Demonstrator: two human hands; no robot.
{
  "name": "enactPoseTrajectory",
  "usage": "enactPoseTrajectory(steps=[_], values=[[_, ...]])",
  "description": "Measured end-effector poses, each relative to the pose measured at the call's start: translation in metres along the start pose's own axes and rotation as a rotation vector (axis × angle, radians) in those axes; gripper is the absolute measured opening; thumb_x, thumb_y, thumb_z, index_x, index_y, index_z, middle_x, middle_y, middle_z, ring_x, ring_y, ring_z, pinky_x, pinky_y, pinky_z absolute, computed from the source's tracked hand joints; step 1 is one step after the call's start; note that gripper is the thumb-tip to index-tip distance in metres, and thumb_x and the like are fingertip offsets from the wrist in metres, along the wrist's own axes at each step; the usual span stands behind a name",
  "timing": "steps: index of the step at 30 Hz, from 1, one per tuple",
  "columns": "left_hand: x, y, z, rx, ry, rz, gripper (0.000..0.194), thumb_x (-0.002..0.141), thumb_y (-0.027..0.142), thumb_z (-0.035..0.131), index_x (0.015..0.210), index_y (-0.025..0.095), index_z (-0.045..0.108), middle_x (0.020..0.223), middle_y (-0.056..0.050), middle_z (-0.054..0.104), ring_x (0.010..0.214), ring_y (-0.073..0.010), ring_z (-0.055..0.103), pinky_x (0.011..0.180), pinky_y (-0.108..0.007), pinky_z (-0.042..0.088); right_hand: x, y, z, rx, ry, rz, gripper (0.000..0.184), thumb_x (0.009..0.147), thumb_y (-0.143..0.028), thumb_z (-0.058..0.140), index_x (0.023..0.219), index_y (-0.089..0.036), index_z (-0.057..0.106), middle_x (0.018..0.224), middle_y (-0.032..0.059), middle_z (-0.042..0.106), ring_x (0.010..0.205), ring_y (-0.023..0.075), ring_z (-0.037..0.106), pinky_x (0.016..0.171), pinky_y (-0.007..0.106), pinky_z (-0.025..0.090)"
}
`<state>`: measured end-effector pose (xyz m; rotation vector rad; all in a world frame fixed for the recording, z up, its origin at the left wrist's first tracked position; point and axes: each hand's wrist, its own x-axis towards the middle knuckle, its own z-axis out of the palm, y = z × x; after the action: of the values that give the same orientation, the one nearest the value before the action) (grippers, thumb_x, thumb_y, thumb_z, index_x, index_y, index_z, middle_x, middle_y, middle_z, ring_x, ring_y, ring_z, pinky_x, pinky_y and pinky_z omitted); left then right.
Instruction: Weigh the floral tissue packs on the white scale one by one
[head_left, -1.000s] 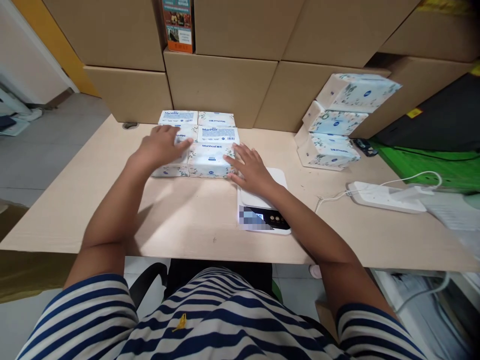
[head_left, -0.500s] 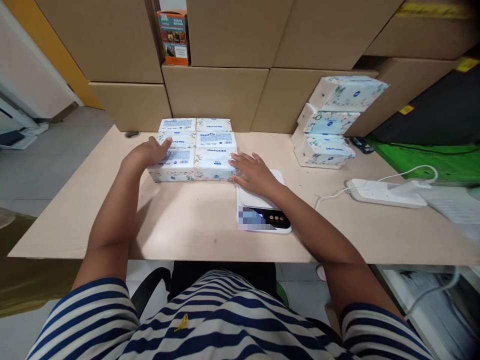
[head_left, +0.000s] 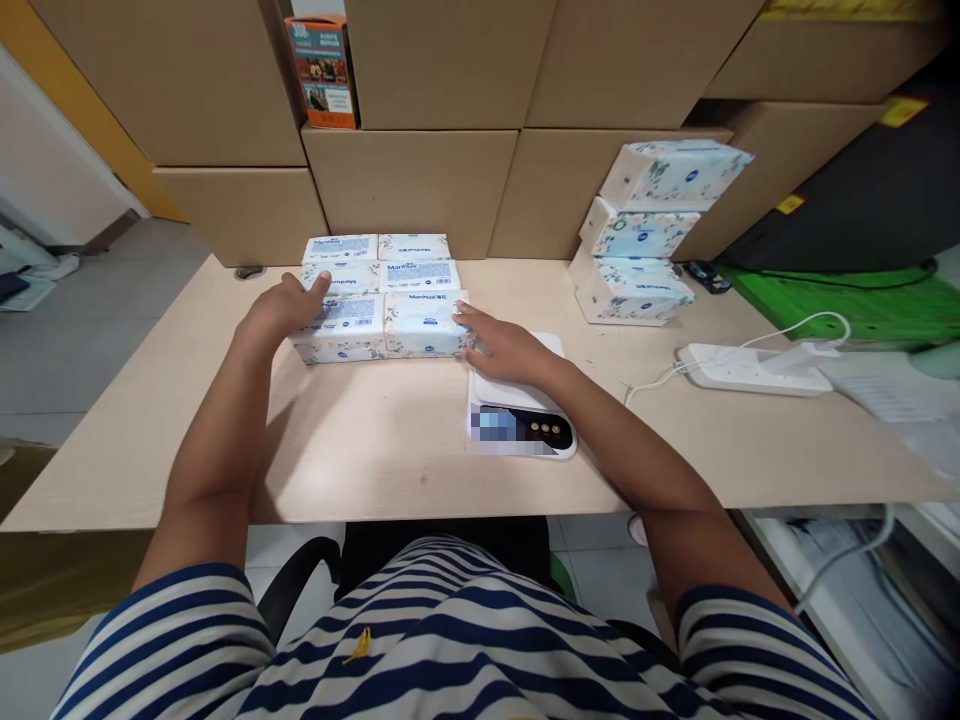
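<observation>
Soft tissue packs with blue "Manhua" print lie in a two-column block on the table. My left hand [head_left: 281,303] presses the left end of the front-left tissue pack [head_left: 345,315], thumb over the top and the other fingers largely hidden. Against the right end of the front-right tissue pack [head_left: 426,320] lies my right hand [head_left: 502,345], fingers bent along its edge. Together the hands clasp this front pair between them. Under my right hand and wrist is a white kitchen scale [head_left: 517,395], its display blurred out.
Three more tissue packs [head_left: 645,230] are stacked at the back right. Cardboard boxes [head_left: 409,190] wall off the table's rear, with an orange printed box [head_left: 322,75] among them. A white power strip [head_left: 754,368] with cables lies at the right.
The view has shifted slightly, so most things appear further left. The front pair of packs, between my hands, has moved slightly right relative to the packs behind. Both hands keep their contact.
</observation>
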<state>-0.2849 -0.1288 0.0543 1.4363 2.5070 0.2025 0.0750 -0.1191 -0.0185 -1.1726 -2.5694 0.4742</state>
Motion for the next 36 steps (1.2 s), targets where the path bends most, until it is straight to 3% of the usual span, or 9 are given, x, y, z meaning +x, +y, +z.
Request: enactPoseTrajectory(steps=[5, 12, 16, 20, 24, 28, 30, 34, 36], values=[[0.0, 0.001, -0.002, 0.017, 0.0, 0.037, 0.101, 0.102, 0.083, 0.02, 0.151, 0.006, 0.065, 0.156, -0.028, 0.066, 0.143, -0.0487, 0.064, 0.118, -0.06, 0.052, 0.0, 0.001, 0.002, 0.03, -0.001, 0.005, 0.071, 0.1, -0.032, 0.057, 0.17, -0.023, 0.047, 0.186, 0.0048, 0.03, 0.163, 0.0345, 0.051, 0.128, 0.058, 0.053], [-0.004, 0.004, -0.008, 0.08, -0.013, 0.041, 0.106, 0.102, 0.083, 0.015, 0.149, 0.001, 0.063, 0.155, -0.025, 0.067, 0.145, -0.0465, 0.063, 0.117, -0.057, 0.052, 0.003, 0.005, -0.019, 0.072, -0.034, 0.035, 0.077, 0.102, -0.044, 0.062, 0.174, -0.025, 0.042, 0.19, 0.0044, 0.018, 0.174, 0.0308, 0.031, 0.142, 0.054, 0.034], [-0.016, 0.006, -0.02, 0.093, 0.068, 0.106, 0.103, 0.102, 0.079, 0.024, 0.165, 0.001, 0.044, 0.171, -0.027, 0.05, 0.156, -0.0519, 0.05, 0.124, -0.068, 0.047, -0.001, 0.046, -0.066, 0.104, 0.269, 0.226, 0.077, 0.105, -0.049, 0.062, 0.173, -0.017, 0.043, 0.188, 0.0123, 0.024, 0.177, 0.0297, 0.023, 0.146, 0.05, 0.023], [-0.034, 0.011, -0.03, 0.038, 0.259, 0.239, 0.097, 0.102, 0.073, 0.03, 0.167, 0.003, 0.043, 0.177, -0.028, 0.04, 0.163, -0.0514, 0.042, 0.13, -0.069, 0.042, -0.021, 0.117, -0.107, 0.197, 0.704, 0.656, 0.066, 0.107, -0.036, 0.059, 0.166, -0.011, 0.048, 0.183, 0.0203, 0.034, 0.175, 0.0299, 0.027, 0.145, 0.049, 0.02], [-0.052, 0.021, -0.032, -0.049, 0.341, 0.351, 0.096, 0.102, 0.07, 0.031, 0.172, 0.005, 0.039, 0.186, -0.025, 0.023, 0.176, -0.0407, 0.023, 0.143, -0.058, 0.024, -0.044, 0.174, -0.109, 0.329, 0.801, 0.947, 0.079, 0.101, -0.038, 0.075, 0.167, -0.009, 0.044, 0.18, 0.0301, 0.029, 0.17, 0.0436, 0.03, 0.138, 0.065, 0.03], [-0.063, 0.026, -0.034, -0.103, 0.362, 0.417, 0.093, 0.102, 0.07, 0.037, 0.173, 0.009, 0.04, 0.188, -0.023, 0.017, 0.179, -0.034, 0.012, 0.146, -0.053, 0.017, -0.049, 0.201, -0.092, 0.409, 0.76, 0.995, 0.045, 0.105, -0.043, 0.073, 0.146, -0.026, 0.066, 0.16, 0.0116, 0.06, 0.142, 0.0287, 0.063, 0.12, 0.053, 0.057], [-0.071, 0.033, -0.034, -0.157, 0.361, 0.474, 0.085, 0.103, 0.065, 0.04, 0.169, 0.012, 0.045, 0.185, -0.021, 0.029, 0.176, -0.0352, 0.024, 0.144, -0.053, 0.024, -0.047, 0.206, -0.086, 0.409, 0.76, 0.974, 0.042, 0.106, -0.044, 0.071, 0.144, -0.024, 0.068, 0.155, 0.0116, 0.063, 0.135, 0.0261, 0.067, 0.115, 0.049, 0.06], [-0.1, 0.09, -0.009, -0.354, -0.01, 0.651, 0.066, 0.104, 0.064, 0.045, 0.159, 0.03, 0.056, 0.171, -0.008, 0.057, 0.154, -0.0336, 0.06, 0.129, -0.05, 0.051, -0.051, 0.208, -0.077, 0.368, 0.713, 0.925, 0.049, 0.104, -0.043, 0.074, 0.147, -0.023, 0.065, 0.158, 0.0131, 0.06, 0.139, 0.0294, 0.065, 0.118, 0.055, 0.058], [-0.115, 0.145, 0.021, -0.355, -0.324, 0.894, 0.075, 0.101, 0.066, 0.054, 0.165, 0.027, 0.05, 0.18, -0.009, 0.045, 0.162, -0.0322, 0.051, 0.134, -0.045, 0.045, -0.058, 0.204, -0.073, 0.335, 0.686, 0.82, 0.058, 0.1, -0.044, 0.078, 0.151, -0.02, 0.06, 0.157, 0.0167, 0.061, 0.138, 0.0323, 0.066, 0.119, 0.059, 0.057]])
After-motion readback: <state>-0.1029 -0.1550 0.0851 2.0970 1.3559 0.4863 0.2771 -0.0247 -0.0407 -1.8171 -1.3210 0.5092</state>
